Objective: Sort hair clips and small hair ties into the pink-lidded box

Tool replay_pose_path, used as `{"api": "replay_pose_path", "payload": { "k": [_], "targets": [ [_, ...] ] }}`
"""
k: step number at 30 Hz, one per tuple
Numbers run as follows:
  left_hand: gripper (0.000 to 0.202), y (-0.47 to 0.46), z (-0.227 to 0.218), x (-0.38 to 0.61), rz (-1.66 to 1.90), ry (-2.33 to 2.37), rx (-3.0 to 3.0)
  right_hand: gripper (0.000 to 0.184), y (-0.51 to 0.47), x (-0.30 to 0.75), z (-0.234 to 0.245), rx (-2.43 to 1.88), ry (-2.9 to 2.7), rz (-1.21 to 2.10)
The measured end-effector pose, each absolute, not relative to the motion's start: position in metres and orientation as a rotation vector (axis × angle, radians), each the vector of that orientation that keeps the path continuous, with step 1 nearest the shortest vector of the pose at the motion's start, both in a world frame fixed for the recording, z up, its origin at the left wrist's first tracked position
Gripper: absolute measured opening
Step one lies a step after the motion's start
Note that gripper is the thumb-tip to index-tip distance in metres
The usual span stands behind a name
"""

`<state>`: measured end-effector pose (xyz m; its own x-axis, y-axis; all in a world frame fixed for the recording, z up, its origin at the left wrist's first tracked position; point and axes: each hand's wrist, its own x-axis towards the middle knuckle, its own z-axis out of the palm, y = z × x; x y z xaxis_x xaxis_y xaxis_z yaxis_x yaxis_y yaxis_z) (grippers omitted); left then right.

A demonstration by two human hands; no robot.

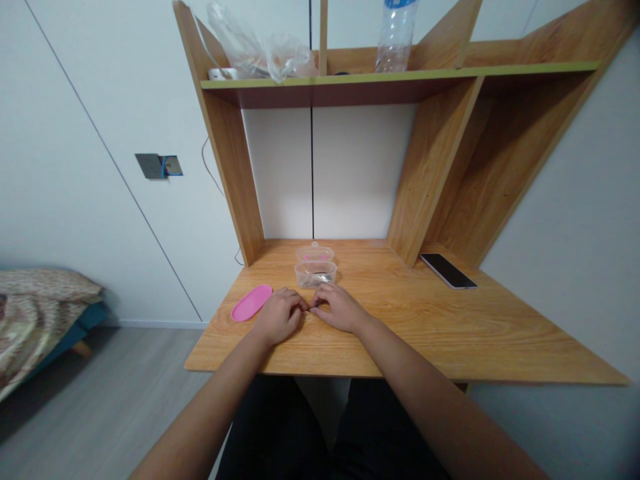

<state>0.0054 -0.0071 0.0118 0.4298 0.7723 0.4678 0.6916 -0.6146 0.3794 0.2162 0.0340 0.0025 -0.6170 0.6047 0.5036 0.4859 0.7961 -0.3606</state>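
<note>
No words, numbers or brands can be read anywhere: the blue band at the top of the plastic bottle on the shelf is cut off by the frame, and the clear plastic tub shows no legible print

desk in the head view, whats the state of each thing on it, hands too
left hand, curled, fingertips against the right hand's
right hand, curled, fingertips against the left hand's
pink oval lid, lying flat, off the box
clear plastic box, uncovered, something small inside
clear plastic piece with pink marks, behind the box
smartphone, lying flat, screen dark
</note>
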Motion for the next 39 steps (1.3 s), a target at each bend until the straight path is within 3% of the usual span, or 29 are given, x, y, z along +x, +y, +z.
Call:
{"api": "replay_pose_path", "payload": {
  "k": [27,39],
  "targets": [
    [0.008,-0.0087,0.0142,0.0079,0.935,1.34,2.584,0.007,0.0284,0.2136,0.0104,-0.806,-2.349,0.196],
    [0.011,-0.01,0.0162,0.0096,0.944,1.52,2.587,0.011,0.0327,0.2173,0.0076,-1.089,-2.218,0.089]
  ]
}}
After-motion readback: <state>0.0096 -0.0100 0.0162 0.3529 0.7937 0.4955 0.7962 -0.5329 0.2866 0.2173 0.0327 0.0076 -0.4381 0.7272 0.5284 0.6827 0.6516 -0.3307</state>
